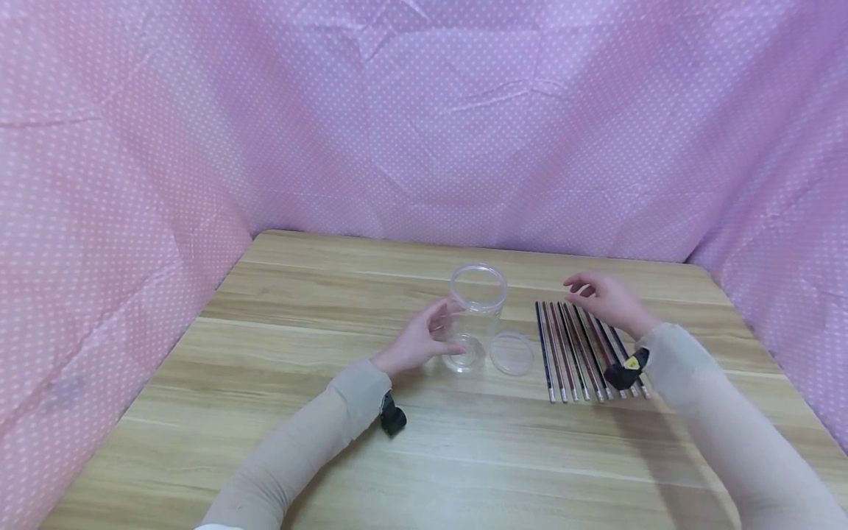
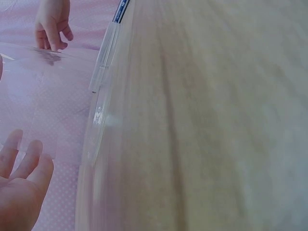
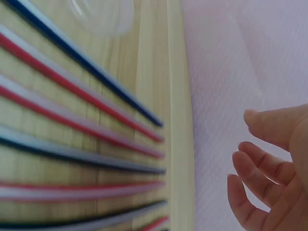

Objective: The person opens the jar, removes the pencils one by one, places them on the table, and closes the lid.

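A tall clear plastic jar point(image 1: 478, 309) stands upright on the wooden table with its mouth open. My left hand point(image 1: 424, 340) holds it from the left side, thumb across the front and fingers round the back; the left wrist view shows the fingertips at the clear wall. Right of the jar lies a round clear lid point(image 1: 511, 353). Several pencils point(image 1: 559, 353) in dark blue, red and black lie side by side, eraser ends toward me. Over their far ends hovers my right hand point(image 1: 606, 300), fingers loosely bent and holding nothing. Its forearm and wrist camera cover part of the rightmost pencils.
The table point(image 1: 298, 309) has wood-grain planks and reaches back to a pink polka-dot cloth point(image 1: 424, 132), which hangs behind it and along both sides. Black cameras are strapped to both wrists over beige sleeves point(image 1: 311, 434).
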`<state>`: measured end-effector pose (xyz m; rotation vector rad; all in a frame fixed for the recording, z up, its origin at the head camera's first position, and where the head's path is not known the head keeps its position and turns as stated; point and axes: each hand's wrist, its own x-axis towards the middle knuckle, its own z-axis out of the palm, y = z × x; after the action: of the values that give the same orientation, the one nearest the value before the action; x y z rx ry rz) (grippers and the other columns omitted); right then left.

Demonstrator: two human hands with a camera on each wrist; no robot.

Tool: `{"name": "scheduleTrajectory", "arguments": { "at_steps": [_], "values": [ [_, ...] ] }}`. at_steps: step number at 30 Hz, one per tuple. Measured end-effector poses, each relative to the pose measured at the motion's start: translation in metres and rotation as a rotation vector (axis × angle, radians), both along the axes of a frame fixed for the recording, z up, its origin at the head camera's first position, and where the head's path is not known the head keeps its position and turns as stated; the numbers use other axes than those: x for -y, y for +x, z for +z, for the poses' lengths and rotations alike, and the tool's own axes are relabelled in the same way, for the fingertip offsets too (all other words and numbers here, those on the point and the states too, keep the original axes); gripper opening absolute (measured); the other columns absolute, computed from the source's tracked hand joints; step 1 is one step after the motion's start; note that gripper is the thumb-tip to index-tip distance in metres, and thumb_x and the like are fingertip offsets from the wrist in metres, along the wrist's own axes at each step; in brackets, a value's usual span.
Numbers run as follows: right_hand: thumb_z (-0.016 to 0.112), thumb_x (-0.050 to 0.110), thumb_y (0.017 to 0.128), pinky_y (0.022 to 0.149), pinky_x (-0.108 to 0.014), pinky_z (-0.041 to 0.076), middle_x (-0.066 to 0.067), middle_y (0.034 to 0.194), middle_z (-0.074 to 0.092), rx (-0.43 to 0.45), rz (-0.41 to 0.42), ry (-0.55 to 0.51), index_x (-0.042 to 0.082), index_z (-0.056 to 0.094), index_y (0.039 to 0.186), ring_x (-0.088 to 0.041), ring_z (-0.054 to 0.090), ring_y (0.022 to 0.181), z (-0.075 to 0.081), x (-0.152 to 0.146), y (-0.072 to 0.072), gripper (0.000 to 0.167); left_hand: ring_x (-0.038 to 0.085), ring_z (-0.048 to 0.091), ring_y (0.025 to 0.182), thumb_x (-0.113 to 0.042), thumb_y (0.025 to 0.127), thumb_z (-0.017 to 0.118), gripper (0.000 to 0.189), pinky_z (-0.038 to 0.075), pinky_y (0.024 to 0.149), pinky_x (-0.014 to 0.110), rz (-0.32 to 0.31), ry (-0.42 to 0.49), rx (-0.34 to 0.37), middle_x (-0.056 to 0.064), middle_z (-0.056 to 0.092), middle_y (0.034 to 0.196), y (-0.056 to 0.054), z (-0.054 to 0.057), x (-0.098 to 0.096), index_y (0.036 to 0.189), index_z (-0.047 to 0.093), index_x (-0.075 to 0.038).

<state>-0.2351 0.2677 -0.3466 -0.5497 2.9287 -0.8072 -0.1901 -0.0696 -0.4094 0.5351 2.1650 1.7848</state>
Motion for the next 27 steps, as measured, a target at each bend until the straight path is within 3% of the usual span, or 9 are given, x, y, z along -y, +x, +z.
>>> {"name": "scheduleTrajectory", "arguments": {
  "at_steps": [9, 11, 13, 18, 27],
  "values": [
    [0.067, 0.011, 0.087, 0.068, -0.028, 0.053, -0.018, 0.098, 0.065, -0.110, 0.149, -0.033, -0.007, 0.060, 0.113, -0.024, 0.061, 0.082, -0.007, 0.028, 0.017, 0.033, 0.029, 0.040, 0.135, -0.004, 0.074, 0.078, 0.076, 0.036, 0.112, 0.036, -0.008, -0.008, -0.008, 0.006, 0.045, 0.145, -0.002, 0.001, 0.000, 0.139, 0.041, -0.015],
    [0.070, 0.016, 0.085, 0.069, -0.031, 0.053, -0.019, 0.101, 0.064, -0.120, 0.167, -0.013, -0.006, 0.058, 0.117, -0.024, 0.060, 0.083, -0.009, 0.034, 0.020, 0.041, 0.029, 0.040, 0.135, -0.004, 0.074, 0.078, 0.077, 0.036, 0.112, 0.036, -0.010, -0.006, -0.006, 0.006, 0.045, 0.145, -0.003, 0.001, 0.000, 0.140, 0.040, -0.015],
    [0.073, 0.023, 0.083, 0.079, -0.040, 0.054, -0.021, 0.110, 0.061, -0.122, 0.178, 0.024, -0.005, 0.056, 0.122, -0.030, 0.059, 0.093, -0.012, 0.040, 0.025, 0.051, 0.029, 0.039, 0.136, -0.004, 0.074, 0.078, 0.078, 0.035, 0.113, 0.037, -0.011, -0.003, -0.004, 0.005, 0.045, 0.145, -0.003, 0.002, 0.000, 0.141, 0.039, -0.015],
    [0.077, 0.039, 0.075, 0.098, -0.058, 0.043, -0.025, 0.127, 0.051, -0.144, 0.219, 0.123, -0.001, 0.049, 0.132, -0.041, 0.049, 0.116, -0.021, 0.054, 0.034, 0.075, 0.030, 0.038, 0.136, -0.005, 0.075, 0.078, 0.079, 0.034, 0.113, 0.038, -0.008, 0.003, 0.007, 0.005, 0.043, 0.146, -0.003, 0.002, 0.002, 0.142, 0.037, -0.015],
    [0.081, 0.054, 0.062, 0.090, -0.049, 0.049, -0.012, 0.118, 0.056, -0.135, 0.269, 0.196, 0.002, 0.050, 0.133, -0.028, 0.051, 0.105, -0.041, 0.066, 0.042, 0.093, 0.028, 0.037, 0.137, -0.003, 0.075, 0.077, 0.081, 0.033, 0.114, 0.039, -0.009, 0.011, 0.024, 0.005, 0.041, 0.148, -0.002, 0.000, 0.002, 0.144, 0.036, -0.015]
  ]
}}
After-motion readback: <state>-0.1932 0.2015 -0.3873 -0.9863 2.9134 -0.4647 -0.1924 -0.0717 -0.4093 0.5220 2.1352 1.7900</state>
